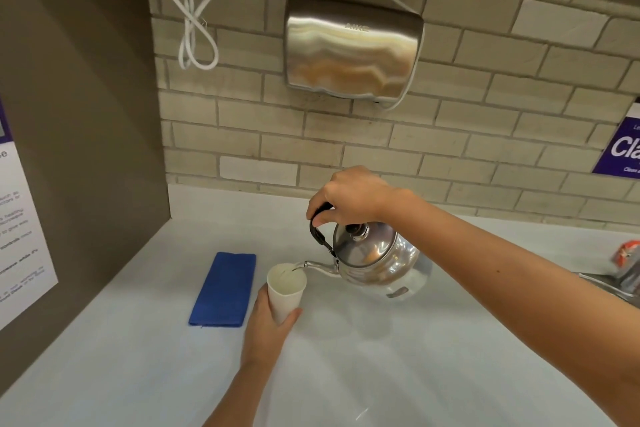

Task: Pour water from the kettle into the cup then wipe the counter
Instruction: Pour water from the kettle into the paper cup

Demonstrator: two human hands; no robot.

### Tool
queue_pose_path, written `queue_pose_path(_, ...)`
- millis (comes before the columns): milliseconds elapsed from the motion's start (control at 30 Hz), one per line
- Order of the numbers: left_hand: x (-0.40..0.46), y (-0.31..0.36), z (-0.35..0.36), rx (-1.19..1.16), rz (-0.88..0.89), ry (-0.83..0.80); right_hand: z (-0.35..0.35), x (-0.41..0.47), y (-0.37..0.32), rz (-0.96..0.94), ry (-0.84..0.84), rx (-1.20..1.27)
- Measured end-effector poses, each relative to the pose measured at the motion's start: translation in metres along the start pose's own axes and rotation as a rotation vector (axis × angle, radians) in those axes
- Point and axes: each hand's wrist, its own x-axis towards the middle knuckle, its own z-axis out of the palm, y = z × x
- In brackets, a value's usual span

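A shiny steel kettle (377,262) with a black handle hangs tilted to the left above the white counter (363,357). My right hand (349,196) grips its handle from above. The spout reaches over the rim of a white paper cup (285,289), and water runs from it into the cup. My left hand (268,326) is wrapped around the cup's lower half, so the base is hidden. A folded blue cloth (225,289) lies flat on the counter just left of the cup, touched by neither hand.
A steel hand dryer (351,48) with a looped white cord (194,24) hangs on the tiled wall behind. A dark side wall with a poster (20,236) closes the left. A sink edge and tap (620,274) show at the far right.
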Motion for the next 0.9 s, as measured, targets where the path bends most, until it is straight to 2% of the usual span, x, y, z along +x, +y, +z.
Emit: queue_pose_path(900,-0.001,-0.001,0.001,0.017,0.028,0.018,-0.013,0.0,0.0,-0.062,-0.038,-0.123)
